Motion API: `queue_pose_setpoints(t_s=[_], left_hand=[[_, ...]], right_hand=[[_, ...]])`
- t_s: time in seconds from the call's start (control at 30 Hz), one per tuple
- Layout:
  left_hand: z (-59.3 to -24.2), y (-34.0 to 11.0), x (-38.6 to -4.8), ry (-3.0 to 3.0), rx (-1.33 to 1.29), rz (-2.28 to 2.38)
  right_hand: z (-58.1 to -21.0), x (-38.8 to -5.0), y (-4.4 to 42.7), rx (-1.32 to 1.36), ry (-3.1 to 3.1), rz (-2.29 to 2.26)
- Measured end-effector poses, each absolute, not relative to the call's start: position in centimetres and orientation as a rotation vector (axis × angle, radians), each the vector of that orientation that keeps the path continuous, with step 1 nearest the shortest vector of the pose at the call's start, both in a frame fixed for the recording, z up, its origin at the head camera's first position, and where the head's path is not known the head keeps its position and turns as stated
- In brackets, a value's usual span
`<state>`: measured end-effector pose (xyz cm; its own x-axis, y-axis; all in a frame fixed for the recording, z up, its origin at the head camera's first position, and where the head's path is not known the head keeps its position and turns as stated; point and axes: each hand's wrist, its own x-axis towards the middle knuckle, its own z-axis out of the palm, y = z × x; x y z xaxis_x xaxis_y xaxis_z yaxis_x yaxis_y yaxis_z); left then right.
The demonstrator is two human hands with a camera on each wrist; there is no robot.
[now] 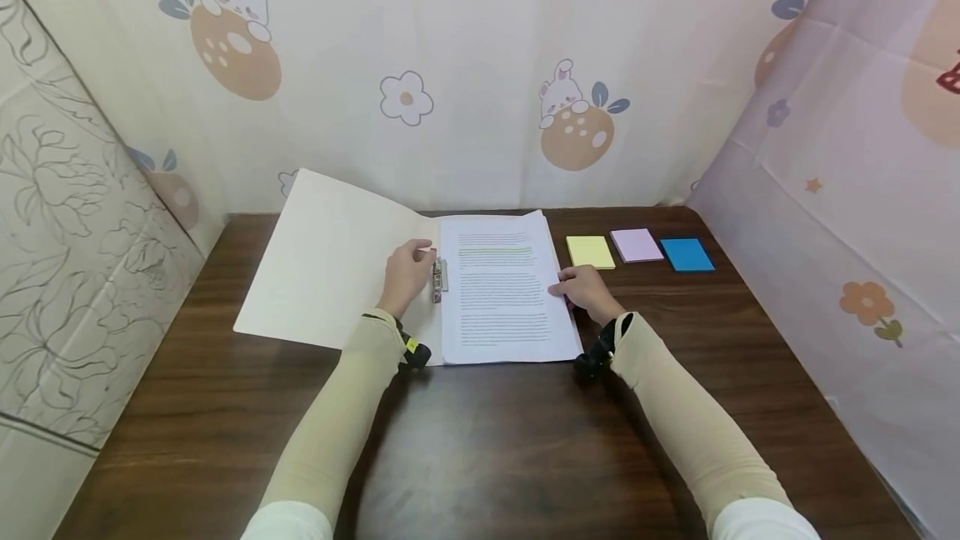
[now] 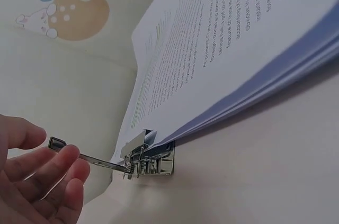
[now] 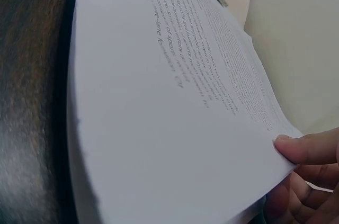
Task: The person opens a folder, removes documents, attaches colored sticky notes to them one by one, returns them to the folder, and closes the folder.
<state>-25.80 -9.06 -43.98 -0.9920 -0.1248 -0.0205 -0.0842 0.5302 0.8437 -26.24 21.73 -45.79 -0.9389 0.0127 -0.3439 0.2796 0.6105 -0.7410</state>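
Note:
A white folder (image 1: 330,257) lies open, with a stack of printed paper (image 1: 502,307) on its right half. The top sheet carries a green highlighted line. At the stack's left edge, a metal lever clip (image 2: 151,160) bites the paper, its lever (image 2: 103,163) raised. My left hand (image 1: 407,277) holds the lever's end with curled fingers (image 2: 45,184), the thumb close beside it. On the other side, my right hand (image 1: 590,292) pinches the paper's right edge, thumb (image 3: 302,149) on top and fingers underneath; that edge is slightly lifted.
Right of the folder lie a yellow sticky note pad (image 1: 590,252), a pink one (image 1: 637,245) and a blue one (image 1: 687,255). All rest on a dark wooden table (image 1: 480,448). Patterned curtains (image 1: 465,157) stand behind and at both sides.

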Motion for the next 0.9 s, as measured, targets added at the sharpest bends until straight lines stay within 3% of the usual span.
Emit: queue_pose_setpoints(t_s=[0.9], left_hand=[[-44.74,-8.8,-25.57,-2.787,0.193,-1.587]], right_hand=[[-45.75,-25.95,21.87,0.289,2.499,-1.272]])
